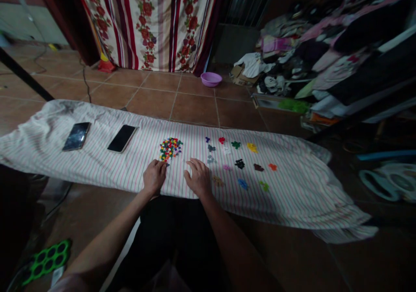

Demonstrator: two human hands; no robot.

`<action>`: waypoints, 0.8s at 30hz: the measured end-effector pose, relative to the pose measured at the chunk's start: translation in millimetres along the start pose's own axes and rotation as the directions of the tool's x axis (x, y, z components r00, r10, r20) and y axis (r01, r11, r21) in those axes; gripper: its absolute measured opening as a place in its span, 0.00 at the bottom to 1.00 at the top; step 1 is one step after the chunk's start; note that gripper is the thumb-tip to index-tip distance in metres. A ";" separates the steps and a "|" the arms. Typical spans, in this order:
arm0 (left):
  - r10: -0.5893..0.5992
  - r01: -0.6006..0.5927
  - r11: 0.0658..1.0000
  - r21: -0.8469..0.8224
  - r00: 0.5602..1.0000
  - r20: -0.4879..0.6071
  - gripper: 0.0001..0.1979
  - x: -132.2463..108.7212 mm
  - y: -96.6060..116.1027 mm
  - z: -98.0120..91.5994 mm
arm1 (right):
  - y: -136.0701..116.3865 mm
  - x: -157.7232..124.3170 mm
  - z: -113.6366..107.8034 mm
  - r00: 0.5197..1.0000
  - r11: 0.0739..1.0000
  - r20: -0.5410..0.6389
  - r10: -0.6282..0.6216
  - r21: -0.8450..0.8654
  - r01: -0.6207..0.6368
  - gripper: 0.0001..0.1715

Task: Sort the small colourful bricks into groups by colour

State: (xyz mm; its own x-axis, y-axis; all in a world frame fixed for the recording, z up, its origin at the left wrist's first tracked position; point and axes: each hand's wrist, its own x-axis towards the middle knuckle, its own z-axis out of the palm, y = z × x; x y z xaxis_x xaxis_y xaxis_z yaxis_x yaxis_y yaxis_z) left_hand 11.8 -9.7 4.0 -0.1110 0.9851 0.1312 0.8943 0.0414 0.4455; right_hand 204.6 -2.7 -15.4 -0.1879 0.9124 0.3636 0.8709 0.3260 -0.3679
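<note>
Phones: two phones (pixel 76 136) lie far left on the striped cloth (pixel 292 196), likely kept clear of the pieces.
Left hand: I see the left hand (pixel 154 176) curled at the mixed pile (pixel 170 148); I cannot tell whether it holds a piece.
Right hand: the right hand (pixel 198 178) is flat, loosely open, empty.
Clusters: the colour clusters (pixel 239 163) sit apart, I judge to keep the colours separate.

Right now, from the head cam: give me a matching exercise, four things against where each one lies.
Things
1. mixed pile of coloured pieces
2. purple bowl
3. green tray
4. leftmost phone

Places
A. on the tiled floor, near the floral curtain
B. near the left end of the striped cloth
C. on the cloth, just beyond the left hand
D. on the floor at the lower left, off the cloth

Pairs: 1-C, 2-A, 3-D, 4-B
</note>
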 end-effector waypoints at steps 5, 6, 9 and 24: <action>0.017 -0.017 1.000 0.004 0.997 -0.075 0.16 -2.7 -1.5 6.4 | -0.3 0.1 -0.2 1.000 1.000 0.019 0.001 0.000 -0.001 0.20; 0.017 -0.017 1.000 -0.004 0.996 -0.086 0.16 -3.4 -2.3 7.2 | -0.2 0.1 -0.2 1.000 1.000 0.021 0.001 0.000 -0.001 0.20; 0.038 -0.040 0.999 -0.031 0.995 -0.090 0.16 -4.8 -5.6 8.0 | 0.0 0.3 -0.1 1.000 1.000 0.022 0.003 0.003 -0.003 0.20; 0.009 -0.015 0.996 -0.084 0.998 -0.064 0.12 -4.8 -4.9 0.7 | -3.7 0.2 -5.3 0.993 0.998 0.102 0.063 0.019 -0.065 0.22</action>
State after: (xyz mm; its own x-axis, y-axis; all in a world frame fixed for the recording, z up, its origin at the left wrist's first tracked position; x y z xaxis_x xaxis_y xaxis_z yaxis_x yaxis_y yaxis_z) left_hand 8.2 -14.5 0.5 -0.1304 0.9727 0.1920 0.8564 0.0129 0.5161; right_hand 203.7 -5.0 -9.4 -0.1781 0.9517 0.2502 0.8727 0.2703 -0.4067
